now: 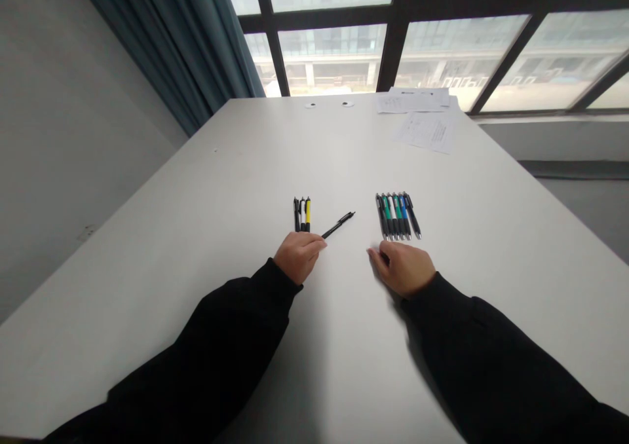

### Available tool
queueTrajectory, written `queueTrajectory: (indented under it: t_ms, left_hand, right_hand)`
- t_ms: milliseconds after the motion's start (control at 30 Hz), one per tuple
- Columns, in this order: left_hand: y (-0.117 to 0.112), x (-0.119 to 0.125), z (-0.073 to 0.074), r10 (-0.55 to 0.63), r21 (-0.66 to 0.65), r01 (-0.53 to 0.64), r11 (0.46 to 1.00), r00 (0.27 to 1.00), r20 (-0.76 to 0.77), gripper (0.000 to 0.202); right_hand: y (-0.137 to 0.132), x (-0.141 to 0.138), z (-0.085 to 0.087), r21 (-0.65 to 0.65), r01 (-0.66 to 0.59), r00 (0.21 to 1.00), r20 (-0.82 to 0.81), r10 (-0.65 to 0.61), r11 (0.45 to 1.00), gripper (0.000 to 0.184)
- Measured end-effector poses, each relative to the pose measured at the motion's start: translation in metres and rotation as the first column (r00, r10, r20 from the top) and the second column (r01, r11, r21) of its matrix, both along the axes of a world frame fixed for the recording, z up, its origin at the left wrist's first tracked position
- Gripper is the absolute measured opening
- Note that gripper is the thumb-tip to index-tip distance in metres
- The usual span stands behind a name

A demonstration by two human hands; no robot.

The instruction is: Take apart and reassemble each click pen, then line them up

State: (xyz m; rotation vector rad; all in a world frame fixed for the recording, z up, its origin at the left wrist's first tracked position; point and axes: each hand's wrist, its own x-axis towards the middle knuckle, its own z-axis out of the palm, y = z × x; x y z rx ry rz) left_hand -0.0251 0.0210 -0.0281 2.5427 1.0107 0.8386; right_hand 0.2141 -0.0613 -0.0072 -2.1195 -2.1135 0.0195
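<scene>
My left hand (301, 255) pinches the lower end of a black pen (340, 223), which slants up to the right with its clip end pointing away from me. Just beyond that hand is a small row of pens: a black pen (297, 215), one with a white barrel (303, 212) and a yellow pen (308, 213). The hand hides their near ends. My right hand (403, 267) rests on the table with fingers curled, nothing visible in it. In front of it several pens lie side by side, among them a green pen (386, 209), a blue pen (403, 208) and a black pen (413, 215).
All of this is on a large white table (236, 188). Printed paper sheets (425, 129) lie at its far right, and two small round fittings, one a cable hole cover (348, 104), sit near the back edge. Behind are a window (334, 57) and a blue curtain (196, 38).
</scene>
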Motion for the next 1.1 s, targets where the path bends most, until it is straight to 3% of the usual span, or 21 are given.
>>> queueTrajectory:
  t_ms: [133, 267, 333, 467, 700, 833, 1100]
  left_hand:
    - [-0.006, 0.002, 0.002, -0.041, -0.065, 0.05, 0.997, 0.989, 0.14, 0.02]
    - [-0.012, 0.005, 0.009, -0.027, -0.18, 0.093, 0.979, 0.94, 0.339, 0.008]
    - [-0.015, 0.007, 0.013, 0.044, -0.314, 0.117, 0.942, 0.886, 0.461, 0.004]
    - [-0.016, 0.01, 0.018, 0.24, -0.502, 0.172, 0.848, 0.72, 0.652, 0.02]
    - [-0.007, 0.008, 0.014, 0.267, -0.524, 0.266, 0.809, 0.629, 0.73, 0.021]
    - [-0.003, 0.009, 0.009, 0.329, -0.554, 0.306, 0.774, 0.554, 0.765, 0.02]
    - [-0.01, 0.008, 0.011, 0.498, -0.761, 0.257, 0.596, 0.626, 0.6, 0.028]
  right_hand:
    - [0.0, 0.003, -0.005, 0.068, 0.033, 0.991, -0.132, -0.024, 0.997, 0.029]
    - [0.0, 0.008, -0.01, 0.151, 0.004, 0.966, -0.257, 0.035, 0.989, 0.028]
    - [-0.002, 0.012, -0.011, 0.147, -0.024, 0.951, -0.302, 0.068, 0.989, 0.024]
    - [-0.008, 0.021, -0.01, 0.141, -0.074, 0.907, -0.403, 0.126, 0.987, 0.021]
    - [-0.017, 0.025, -0.003, 0.193, -0.139, 0.823, -0.523, 0.222, 0.971, 0.019]
    - [-0.02, 0.022, 0.0, 0.237, -0.082, 0.767, -0.605, 0.213, 0.968, 0.019]
    - [-0.019, 0.019, -0.002, 0.285, 0.12, 0.583, -0.796, 0.165, 0.951, 0.018]
